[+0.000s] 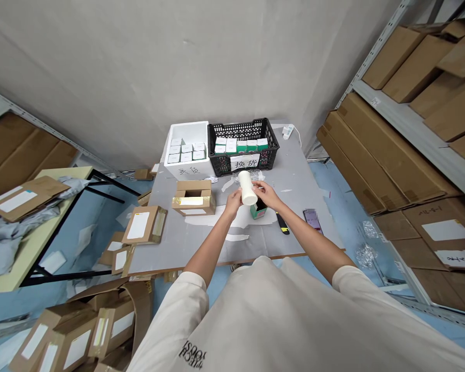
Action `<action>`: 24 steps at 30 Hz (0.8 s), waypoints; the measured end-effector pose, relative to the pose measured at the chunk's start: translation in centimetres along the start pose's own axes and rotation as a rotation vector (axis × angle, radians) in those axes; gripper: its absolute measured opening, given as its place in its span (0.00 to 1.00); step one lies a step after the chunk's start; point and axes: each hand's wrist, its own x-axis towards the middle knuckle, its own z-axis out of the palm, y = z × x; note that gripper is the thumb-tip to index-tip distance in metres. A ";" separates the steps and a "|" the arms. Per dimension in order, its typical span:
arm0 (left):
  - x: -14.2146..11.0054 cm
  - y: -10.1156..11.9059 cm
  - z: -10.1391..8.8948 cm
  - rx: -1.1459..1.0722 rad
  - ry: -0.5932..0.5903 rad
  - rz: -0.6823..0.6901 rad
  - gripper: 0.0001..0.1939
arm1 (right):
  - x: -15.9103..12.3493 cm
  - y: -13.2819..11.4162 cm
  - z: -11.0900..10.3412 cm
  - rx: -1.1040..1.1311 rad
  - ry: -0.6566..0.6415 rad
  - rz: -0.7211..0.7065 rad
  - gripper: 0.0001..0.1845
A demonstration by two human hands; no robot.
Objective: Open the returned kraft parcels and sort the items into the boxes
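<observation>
White cylindrical container (247,188) gripped by left hand (233,202) and right hand (265,194) — black crate's (243,126) sign (245,163) reads 换货.

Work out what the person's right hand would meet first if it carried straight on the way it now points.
The white bottle comes first: the right hand has its fingers on it. Past the bottle, the line seems to run towards the black plastic crate, though depth is hard to judge.

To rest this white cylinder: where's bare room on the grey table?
Bare grey tabletop lies right of the black plastic crate, above the dark phone. Crowded: the open cardboard box and green-and-white carton by your left hand and right hand.
</observation>
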 end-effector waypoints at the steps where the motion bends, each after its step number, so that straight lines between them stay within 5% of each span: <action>1: -0.1 0.1 0.0 -0.004 -0.005 0.000 0.34 | 0.0 0.0 0.0 -0.006 -0.002 -0.002 0.29; 11: -0.1 0.5 -0.5 -0.029 0.029 0.109 0.46 | -0.2 0.1 -0.5 -0.047 -0.083 -0.070 0.29; 17: -0.5 0.4 -0.3 0.112 -0.089 0.284 0.43 | 0.3 -0.6 -0.5 -0.036 -0.024 -0.085 0.32; 24: -1.8 -0.8 0.8 0.140 -0.281 0.294 0.46 | 0.2 -4.3 -2.7 -0.115 -0.077 -0.195 0.43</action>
